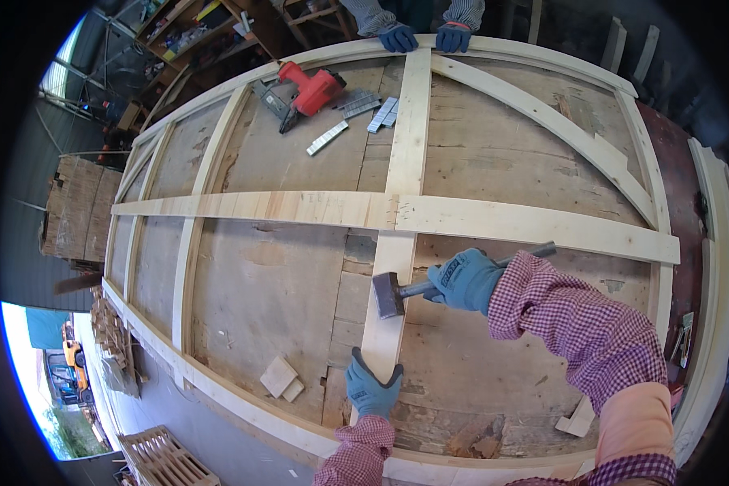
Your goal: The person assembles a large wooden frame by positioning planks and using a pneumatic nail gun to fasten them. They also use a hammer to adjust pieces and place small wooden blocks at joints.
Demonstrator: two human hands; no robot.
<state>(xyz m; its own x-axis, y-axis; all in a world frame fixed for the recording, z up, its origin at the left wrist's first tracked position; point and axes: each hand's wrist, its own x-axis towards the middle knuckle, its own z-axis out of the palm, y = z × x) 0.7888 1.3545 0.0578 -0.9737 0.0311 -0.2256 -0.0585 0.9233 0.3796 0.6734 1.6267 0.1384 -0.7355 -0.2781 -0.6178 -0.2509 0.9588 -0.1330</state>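
In my right hand (pixel 466 279), gloved in blue, is a hammer (pixel 390 295) with a blocky metal head and a dark handle. Its head is over a pale wooden slat (pixel 383 328) that runs toward me across the frame; whether it touches the wood I cannot tell. My left hand (pixel 373 387), also in a blue glove, grips the same slat closer to me, thumb and fingers on either side. A long crosspiece (pixel 535 220) meets this slat at the middle of the wooden frame.
Across the table, a co-worker's gloved hands (pixel 425 38) rest on the far rail. A red and grey nail gun (pixel 308 91) lies beside several staple strips (pixel 327 138). Small wood blocks (pixel 280 377) sit at the near left, and a pallet (pixel 166 458) stands on the floor.
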